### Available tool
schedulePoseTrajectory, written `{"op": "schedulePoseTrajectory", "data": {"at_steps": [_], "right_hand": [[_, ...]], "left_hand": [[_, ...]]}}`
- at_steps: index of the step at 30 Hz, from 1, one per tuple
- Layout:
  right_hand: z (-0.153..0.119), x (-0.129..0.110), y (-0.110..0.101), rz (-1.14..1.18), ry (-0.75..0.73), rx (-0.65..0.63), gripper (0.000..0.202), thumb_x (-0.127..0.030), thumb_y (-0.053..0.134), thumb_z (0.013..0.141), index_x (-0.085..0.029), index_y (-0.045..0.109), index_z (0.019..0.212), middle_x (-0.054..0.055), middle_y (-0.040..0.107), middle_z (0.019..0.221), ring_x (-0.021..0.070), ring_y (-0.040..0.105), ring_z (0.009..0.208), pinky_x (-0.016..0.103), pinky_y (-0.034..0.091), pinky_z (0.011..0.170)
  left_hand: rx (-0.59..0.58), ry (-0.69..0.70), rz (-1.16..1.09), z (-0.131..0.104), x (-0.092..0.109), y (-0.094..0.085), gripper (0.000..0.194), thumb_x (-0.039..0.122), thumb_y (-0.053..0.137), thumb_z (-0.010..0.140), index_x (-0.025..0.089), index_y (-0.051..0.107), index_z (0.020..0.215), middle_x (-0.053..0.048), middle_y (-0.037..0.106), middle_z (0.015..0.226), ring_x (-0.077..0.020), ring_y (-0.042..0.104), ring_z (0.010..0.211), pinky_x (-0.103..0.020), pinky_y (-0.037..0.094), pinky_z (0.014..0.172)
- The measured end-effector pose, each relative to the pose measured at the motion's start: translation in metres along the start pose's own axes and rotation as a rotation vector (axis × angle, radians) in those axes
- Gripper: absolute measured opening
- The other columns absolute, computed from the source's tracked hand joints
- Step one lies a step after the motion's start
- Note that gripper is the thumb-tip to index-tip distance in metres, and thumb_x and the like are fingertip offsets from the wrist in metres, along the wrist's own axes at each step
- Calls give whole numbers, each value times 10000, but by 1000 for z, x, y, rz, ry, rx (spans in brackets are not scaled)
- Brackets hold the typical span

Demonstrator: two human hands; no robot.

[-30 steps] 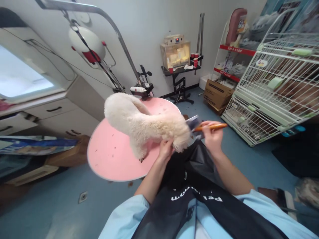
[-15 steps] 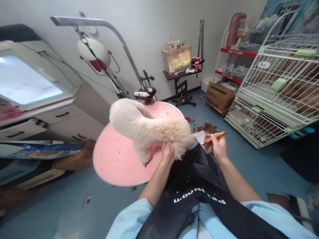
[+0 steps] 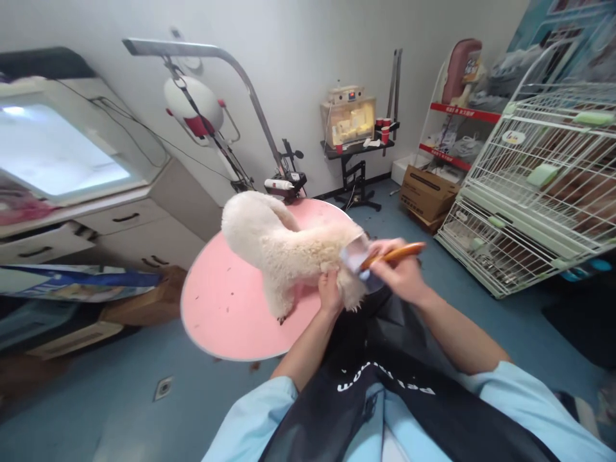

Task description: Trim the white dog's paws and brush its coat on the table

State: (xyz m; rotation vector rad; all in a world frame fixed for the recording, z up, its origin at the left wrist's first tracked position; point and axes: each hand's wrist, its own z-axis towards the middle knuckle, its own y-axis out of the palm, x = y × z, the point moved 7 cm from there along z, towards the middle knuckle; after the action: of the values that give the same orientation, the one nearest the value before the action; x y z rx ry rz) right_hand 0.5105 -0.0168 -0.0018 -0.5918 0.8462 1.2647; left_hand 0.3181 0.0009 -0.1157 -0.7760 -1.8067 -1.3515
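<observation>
A fluffy cream-white dog (image 3: 289, 247) stands on a round pink table (image 3: 216, 301), its head toward the left and its rear toward my right side. My left hand (image 3: 330, 294) is closed on the fur low at the dog's hindquarters. My right hand (image 3: 402, 273) grips the orange handle of a slicker brush (image 3: 353, 253). The brush head, smeared by motion, lies against the fur of the rump. Which fur my left fingers pinch is partly hidden.
A metal grooming arm (image 3: 240, 74) rises behind the table, with a white bottle (image 3: 279, 185) near its base. White wire cages (image 3: 534, 179) and a cardboard box (image 3: 426, 192) stand right. Drawers (image 3: 120, 221) are at the left.
My right hand has brought the brush leftward from behind the dog onto its rump. My left hand stays at the hindquarters. The whole view has shifted slightly.
</observation>
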Motion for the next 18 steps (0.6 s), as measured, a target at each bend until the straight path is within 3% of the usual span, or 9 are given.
{"op": "schedulePoseTrajectory", "data": {"at_steps": [1, 2, 5, 9, 10, 13, 14, 17, 18], "right_hand": [[-4, 2, 6, -11, 39, -85, 273, -338, 771, 789, -252, 518, 850, 22, 687, 916, 181, 674, 776, 336, 570, 707], [-7, 2, 2, -18, 36, -33, 267, -340, 764, 793, -254, 516, 845, 15, 684, 903, 175, 666, 749, 329, 563, 682], [-17, -5, -19, -37, -81, 279, 243, -320, 735, 819, -268, 504, 872, 17, 679, 1000, 180, 666, 856, 346, 562, 766], [-22, 11, 10, -35, 92, -94, 249, -329, 750, 788, -245, 525, 854, 28, 698, 929, 199, 675, 826, 353, 564, 735], [-24, 14, 8, -26, 113, -58, 251, -335, 747, 787, -242, 523, 851, 27, 697, 919, 195, 673, 815, 345, 562, 730], [-30, 10, -13, 19, 24, 257, 257, -338, 737, 806, -251, 505, 875, 24, 692, 997, 180, 668, 892, 341, 555, 809], [-31, 11, -12, 39, 26, 251, 271, -343, 749, 799, -252, 507, 878, 24, 694, 1001, 180, 668, 891, 341, 554, 810], [-31, 23, 1, 86, 168, 39, 282, -371, 763, 790, -245, 521, 859, 14, 698, 897, 174, 665, 771, 331, 551, 726], [-32, 24, -3, 80, 176, 76, 283, -375, 758, 794, -247, 514, 858, 8, 690, 891, 167, 659, 758, 326, 547, 721]], "left_hand": [[3, -1, -28, 0, 0, 2, 381, 515, 782, 674, 150, 679, 706, -42, 685, 678, -179, 656, 648, -274, 505, 642], [15, -3, -46, -1, 0, 3, 371, 510, 774, 677, 153, 674, 699, -41, 685, 681, -172, 647, 642, -270, 502, 636], [57, -6, -22, 0, -2, 3, 352, 476, 780, 663, 158, 633, 633, -21, 643, 616, -139, 581, 572, -250, 468, 581], [-15, 64, 40, 3, -4, 6, 349, 471, 790, 663, 154, 643, 659, -23, 658, 645, -142, 593, 605, -251, 482, 616], [-17, 67, 52, 3, -5, 6, 361, 487, 780, 675, 153, 645, 664, -27, 664, 653, -146, 599, 612, -253, 484, 617], [4, 36, 86, 2, -8, 5, 362, 499, 747, 711, 156, 642, 660, -27, 660, 640, -149, 597, 595, -252, 479, 596], [4, 30, 90, 1, -8, 5, 332, 470, 749, 712, 158, 647, 666, -26, 663, 644, -151, 605, 602, -251, 483, 604], [6, 19, 94, -1, -6, 7, 244, 391, 734, 719, 163, 661, 671, -28, 673, 662, -161, 626, 639, -252, 494, 632], [10, 16, 101, -2, -6, 6, 232, 379, 722, 726, 162, 662, 668, -29, 673, 662, -163, 626, 642, -254, 493, 634]]}}
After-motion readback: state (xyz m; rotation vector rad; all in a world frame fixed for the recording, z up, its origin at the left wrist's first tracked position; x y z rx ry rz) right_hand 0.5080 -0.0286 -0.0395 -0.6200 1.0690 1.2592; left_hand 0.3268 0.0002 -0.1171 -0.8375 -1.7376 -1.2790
